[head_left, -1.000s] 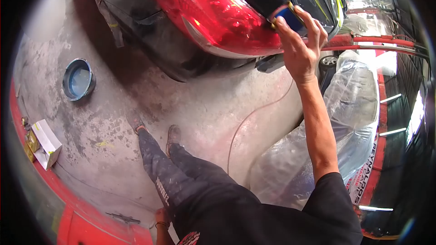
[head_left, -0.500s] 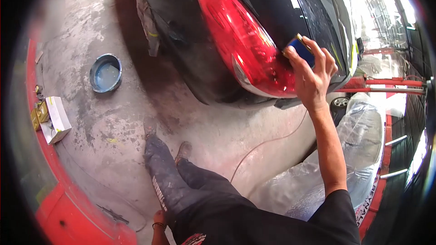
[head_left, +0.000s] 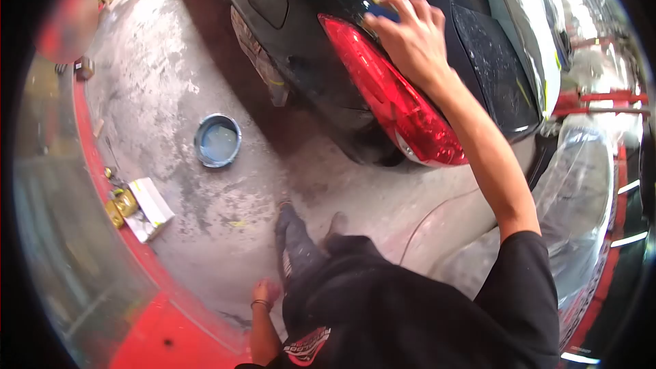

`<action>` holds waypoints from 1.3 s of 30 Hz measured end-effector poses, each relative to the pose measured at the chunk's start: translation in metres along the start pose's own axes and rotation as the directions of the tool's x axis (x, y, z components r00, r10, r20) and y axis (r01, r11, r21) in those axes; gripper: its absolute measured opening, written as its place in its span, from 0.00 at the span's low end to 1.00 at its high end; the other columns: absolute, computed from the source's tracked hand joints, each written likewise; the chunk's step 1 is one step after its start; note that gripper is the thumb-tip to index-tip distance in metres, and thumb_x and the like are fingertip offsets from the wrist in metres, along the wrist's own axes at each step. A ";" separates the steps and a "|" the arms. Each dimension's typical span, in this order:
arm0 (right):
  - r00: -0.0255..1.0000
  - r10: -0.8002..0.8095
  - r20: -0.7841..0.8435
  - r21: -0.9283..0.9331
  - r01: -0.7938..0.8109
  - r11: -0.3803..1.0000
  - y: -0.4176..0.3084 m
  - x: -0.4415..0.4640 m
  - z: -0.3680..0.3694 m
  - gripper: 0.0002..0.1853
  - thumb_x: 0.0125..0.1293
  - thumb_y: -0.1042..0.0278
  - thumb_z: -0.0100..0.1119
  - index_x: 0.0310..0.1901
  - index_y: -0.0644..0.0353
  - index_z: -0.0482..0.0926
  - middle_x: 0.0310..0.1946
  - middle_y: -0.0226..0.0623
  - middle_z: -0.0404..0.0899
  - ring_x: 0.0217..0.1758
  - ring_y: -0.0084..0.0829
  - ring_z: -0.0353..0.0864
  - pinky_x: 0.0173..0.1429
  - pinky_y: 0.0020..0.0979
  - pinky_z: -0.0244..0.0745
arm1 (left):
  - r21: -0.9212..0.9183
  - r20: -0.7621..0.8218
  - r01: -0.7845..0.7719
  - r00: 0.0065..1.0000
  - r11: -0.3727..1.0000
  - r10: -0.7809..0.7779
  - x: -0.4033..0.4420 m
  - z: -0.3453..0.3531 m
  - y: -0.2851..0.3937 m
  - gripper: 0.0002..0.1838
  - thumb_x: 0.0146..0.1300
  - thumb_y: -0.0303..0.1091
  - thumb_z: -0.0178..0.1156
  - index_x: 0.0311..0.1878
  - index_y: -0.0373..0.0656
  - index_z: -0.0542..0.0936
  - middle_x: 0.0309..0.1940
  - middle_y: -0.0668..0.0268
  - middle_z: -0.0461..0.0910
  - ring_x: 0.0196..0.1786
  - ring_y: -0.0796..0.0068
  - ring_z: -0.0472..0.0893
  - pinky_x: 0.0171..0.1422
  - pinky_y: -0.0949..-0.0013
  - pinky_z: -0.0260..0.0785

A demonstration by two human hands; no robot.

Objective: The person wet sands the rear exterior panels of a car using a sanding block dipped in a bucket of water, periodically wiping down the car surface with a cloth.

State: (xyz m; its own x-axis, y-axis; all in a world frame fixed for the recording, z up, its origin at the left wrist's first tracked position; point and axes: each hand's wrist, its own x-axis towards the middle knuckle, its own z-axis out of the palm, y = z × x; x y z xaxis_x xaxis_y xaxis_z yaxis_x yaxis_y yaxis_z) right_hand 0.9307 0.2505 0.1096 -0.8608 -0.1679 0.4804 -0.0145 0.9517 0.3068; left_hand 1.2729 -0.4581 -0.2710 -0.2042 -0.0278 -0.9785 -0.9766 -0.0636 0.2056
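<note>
My right hand (head_left: 413, 37) is shut on a blue sanding block (head_left: 384, 11) with a yellowish edge. It holds the block at the dark body panel of a car (head_left: 314, 48), just above the upper end of the red tail light (head_left: 389, 89). The fingers partly hide the block, and my forearm passes over the tail light's right side. Low beside my leg hangs my left hand (head_left: 266, 292), with a dark band at the wrist. Its fingers are blurred, and nothing can be made out in them.
A blue basin (head_left: 197, 142) of cloudy liquid stands on the worn concrete floor. Farther left are a white box (head_left: 156, 199) and gold-coloured cans (head_left: 123, 206) by a red edge. A hose (head_left: 434, 210) crosses the floor. Clear plastic sheeting (head_left: 581, 195) covers something at the right.
My right hand and the block have moved from beside the tail light's lower end to the panel above its upper end. The view has shifted, showing more of the car's side and my left hand.
</note>
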 end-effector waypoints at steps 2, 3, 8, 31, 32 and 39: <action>0.992 0.105 -0.066 -0.002 -0.105 0.994 -0.013 -0.073 -0.033 0.17 0.69 0.59 0.78 0.58 0.30 0.95 0.74 0.24 0.84 0.73 0.43 0.79 0.75 0.50 0.71 | -0.004 -0.014 0.058 0.998 0.998 -0.058 -0.001 -0.020 0.043 0.09 0.84 0.42 0.65 0.46 0.51 0.79 0.29 0.70 0.75 0.31 0.67 0.79 0.38 0.57 0.79; 0.981 0.147 -0.127 -0.018 -0.150 0.989 -0.014 -0.109 -0.042 0.18 0.68 0.59 0.79 0.58 0.29 0.94 0.74 0.22 0.85 0.72 0.42 0.80 0.73 0.47 0.71 | -0.071 -0.057 0.127 0.990 0.989 -0.131 -0.001 -0.023 0.067 0.11 0.83 0.44 0.68 0.48 0.50 0.80 0.31 0.70 0.77 0.35 0.67 0.81 0.40 0.57 0.81; 0.943 0.303 -0.140 -0.067 -0.314 0.947 -0.035 -0.154 -0.061 0.19 0.67 0.59 0.77 0.59 0.29 0.93 0.73 0.21 0.85 0.72 0.39 0.80 0.73 0.44 0.69 | 0.119 0.110 -0.142 0.986 0.983 0.129 -0.023 0.057 0.224 0.28 0.82 0.45 0.74 0.78 0.44 0.82 0.59 0.68 0.88 0.56 0.74 0.87 0.56 0.64 0.86; 0.853 0.502 -0.146 -0.185 -0.522 0.833 -0.064 -0.163 -0.055 0.18 0.65 0.60 0.78 0.57 0.33 0.94 0.74 0.18 0.88 0.71 0.34 0.83 0.75 0.41 0.71 | -0.474 0.820 -0.497 -0.550 -0.727 -0.158 -0.355 0.743 0.703 0.14 0.81 0.48 0.74 0.52 0.48 0.94 0.38 0.60 0.93 0.38 0.58 0.90 0.49 0.56 0.83; 0.850 0.506 -0.145 -0.183 -0.526 0.831 -0.067 -0.156 -0.050 0.19 0.64 0.60 0.78 0.57 0.33 0.94 0.75 0.18 0.88 0.71 0.34 0.83 0.75 0.40 0.72 | -0.504 0.742 -0.337 -0.640 -0.796 -0.199 -0.353 0.760 0.725 0.13 0.81 0.49 0.74 0.55 0.51 0.94 0.42 0.60 0.93 0.45 0.57 0.91 0.54 0.54 0.83; 0.845 0.506 -0.169 -0.124 -0.528 0.840 -0.086 -0.035 0.021 0.10 0.70 0.59 0.71 0.50 0.33 0.90 0.76 0.16 0.82 0.76 0.33 0.79 0.78 0.44 0.70 | -0.265 0.455 0.264 -0.814 -0.927 -0.361 -0.312 0.843 0.780 0.14 0.74 0.56 0.74 0.57 0.69 0.92 0.48 0.62 0.90 0.56 0.49 0.89 0.60 0.43 0.79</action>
State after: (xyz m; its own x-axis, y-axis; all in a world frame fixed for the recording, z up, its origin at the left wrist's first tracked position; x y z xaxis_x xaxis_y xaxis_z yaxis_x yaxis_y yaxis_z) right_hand 0.9513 0.1798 0.0488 -0.6490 0.2965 0.7007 0.5054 0.8563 0.1058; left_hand 0.5180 0.3417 0.1824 0.4883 0.4994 0.7157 0.8699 -0.2127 -0.4451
